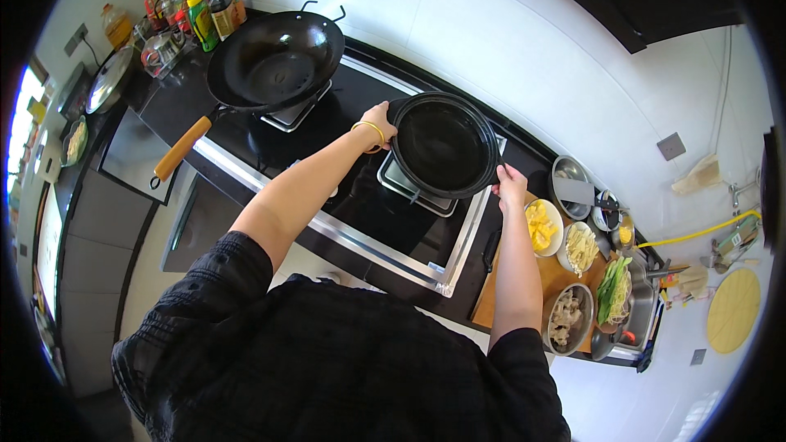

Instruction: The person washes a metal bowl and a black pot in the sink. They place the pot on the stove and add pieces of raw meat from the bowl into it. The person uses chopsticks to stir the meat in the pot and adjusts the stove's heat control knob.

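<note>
Between my hands is a round black pot (440,146), dark inside, over the right burner (413,195) of the black glass stove. My left hand (379,124), with a yellow bangle at the wrist, is closed on the pot's left side. On the opposite side, my right hand (510,185) grips the pot's other handle. Whether the pot rests on the burner or is held just above it, I cannot tell. A black wok (277,61) with a wooden handle (182,149) sits on the left burner, nothing in it.
A wooden board (485,308) at the right carries bowls of yellow pieces (540,225), pale strips (580,247) and meat chunks (566,317), beside leafy greens (612,290). A cleaver (573,191) lies across a metal bowl. Bottles (201,21) crowd the back left corner. A sink (645,311) is far right.
</note>
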`<state>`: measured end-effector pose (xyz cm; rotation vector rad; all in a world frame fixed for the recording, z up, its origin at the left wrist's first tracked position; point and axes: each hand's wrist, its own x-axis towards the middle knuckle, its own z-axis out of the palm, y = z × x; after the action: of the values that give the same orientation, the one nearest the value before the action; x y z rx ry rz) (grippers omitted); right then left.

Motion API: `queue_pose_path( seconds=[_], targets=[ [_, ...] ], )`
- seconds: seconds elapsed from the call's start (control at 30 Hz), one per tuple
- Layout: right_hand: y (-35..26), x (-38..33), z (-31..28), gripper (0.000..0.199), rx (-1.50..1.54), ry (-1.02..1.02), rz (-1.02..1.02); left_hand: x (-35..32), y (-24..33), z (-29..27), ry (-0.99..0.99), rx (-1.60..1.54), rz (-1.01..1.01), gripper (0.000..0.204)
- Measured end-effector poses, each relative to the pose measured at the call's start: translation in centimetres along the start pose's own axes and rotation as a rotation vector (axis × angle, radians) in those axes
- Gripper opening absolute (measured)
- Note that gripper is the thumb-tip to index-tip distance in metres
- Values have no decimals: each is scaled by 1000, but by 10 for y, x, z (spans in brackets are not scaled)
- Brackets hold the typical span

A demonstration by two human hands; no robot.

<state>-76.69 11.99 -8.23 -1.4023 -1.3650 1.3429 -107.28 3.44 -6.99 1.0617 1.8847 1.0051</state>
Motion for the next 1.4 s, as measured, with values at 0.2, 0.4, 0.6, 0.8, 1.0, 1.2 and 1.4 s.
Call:
queue_pose_path(
  seconds=[0.2, 0.4, 0.6, 0.8, 1.0, 1.2, 1.4],
  targets=[
    [4, -3, 3, 22, 31, 29, -5, -3, 7, -4, -14, 38, -26, 67],
    [7, 1, 4, 22, 49, 77, -5, 3, -3, 0, 10, 68, -1, 51],
    [4, 0, 6, 22, 64, 98, 0, 4, -4, 2, 22, 123, 11, 52],
    [12, 2, 3, 22, 89, 102, -14, -1, 2, -1, 0, 37, 6, 55],
    [8, -6, 8, 24, 125, 132, 2, 2, -4, 1, 9, -38, 22, 64],
    [20, -9, 10, 24, 136, 226, -35, -6, -11, -10, -77, -178, 48, 75],
    [25, -28, 4, 25, 172, 151, -24, -52, -39, -49, -64, 157, 239, 57]
  ],
)
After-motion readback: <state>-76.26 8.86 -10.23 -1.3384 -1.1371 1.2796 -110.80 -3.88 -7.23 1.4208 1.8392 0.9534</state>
